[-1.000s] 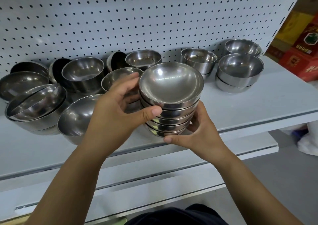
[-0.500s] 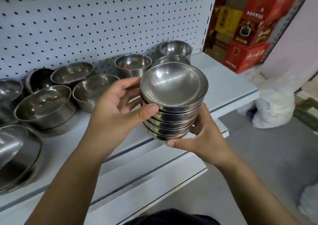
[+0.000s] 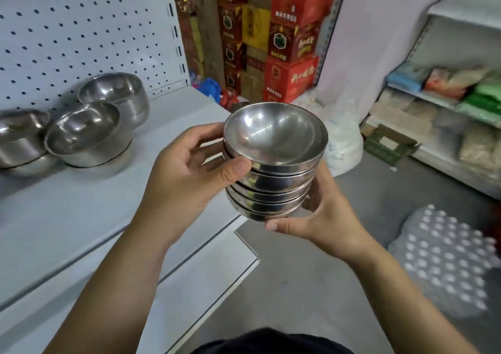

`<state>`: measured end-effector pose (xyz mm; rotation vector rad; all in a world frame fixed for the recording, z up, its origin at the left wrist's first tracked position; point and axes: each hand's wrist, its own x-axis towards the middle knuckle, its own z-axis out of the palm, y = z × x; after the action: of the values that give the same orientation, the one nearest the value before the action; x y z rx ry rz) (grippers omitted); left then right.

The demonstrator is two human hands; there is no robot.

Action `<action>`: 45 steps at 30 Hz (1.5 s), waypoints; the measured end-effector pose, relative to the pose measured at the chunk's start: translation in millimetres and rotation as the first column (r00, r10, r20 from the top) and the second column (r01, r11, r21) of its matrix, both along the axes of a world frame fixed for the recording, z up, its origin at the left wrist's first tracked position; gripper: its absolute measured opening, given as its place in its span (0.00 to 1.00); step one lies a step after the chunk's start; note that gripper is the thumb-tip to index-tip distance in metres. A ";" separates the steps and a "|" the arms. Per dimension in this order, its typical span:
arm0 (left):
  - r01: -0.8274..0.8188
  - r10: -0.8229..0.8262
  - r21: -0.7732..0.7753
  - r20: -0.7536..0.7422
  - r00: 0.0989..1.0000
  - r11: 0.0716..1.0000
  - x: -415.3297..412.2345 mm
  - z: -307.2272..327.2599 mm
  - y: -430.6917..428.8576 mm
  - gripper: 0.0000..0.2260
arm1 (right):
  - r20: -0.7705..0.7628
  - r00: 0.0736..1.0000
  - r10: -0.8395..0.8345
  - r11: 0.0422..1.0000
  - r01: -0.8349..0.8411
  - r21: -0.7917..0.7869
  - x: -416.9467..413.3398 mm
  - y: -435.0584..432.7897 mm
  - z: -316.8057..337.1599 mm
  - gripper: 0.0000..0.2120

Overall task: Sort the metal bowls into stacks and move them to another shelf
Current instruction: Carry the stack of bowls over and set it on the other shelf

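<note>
Stack of nested metal bowls (image 3: 271,183), held near the grey shelf (image 3: 81,218).
Shallow, round, polished steel, mirror-bright; left grip (image 3: 184,175) clasps the side, right grip (image 3: 325,218) curls under the base.

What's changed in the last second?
The stack of bowls was carried rightward, from the middle of the shelf to past its right end. Nothing taken or released: left hand and right hand grip it as before. The remaining bowls stayed on the shelf.
</note>
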<state>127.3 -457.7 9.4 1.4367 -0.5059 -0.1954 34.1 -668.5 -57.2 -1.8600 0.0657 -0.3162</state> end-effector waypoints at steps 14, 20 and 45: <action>0.213 -0.213 0.015 -0.028 0.977 0.977 27.2 -3.8 -204.8 0.25 | -0.006 0.967 -0.254 0.967 0.254 0.002 -16.0 -172.8 -12.0 0.57; 0.323 -0.323 0.022 -0.011 0.946 0.946 86.6 -1.6 -304.7 0.27 | 0.010 0.929 -0.371 0.928 0.371 -0.016 23.6 -258.8 -10.3 0.55; 0.756 -0.758 0.051 0.076 0.648 0.652 236.9 21.6 -735.7 0.28 | 0.060 0.665 -0.744 0.667 0.745 0.024 111.7 -606.1 13.4 0.55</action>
<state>364.2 -1193.3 31.0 1.1672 -1.1828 -0.8170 145.8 -1274.6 -43.8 -1.7400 0.8103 -0.9492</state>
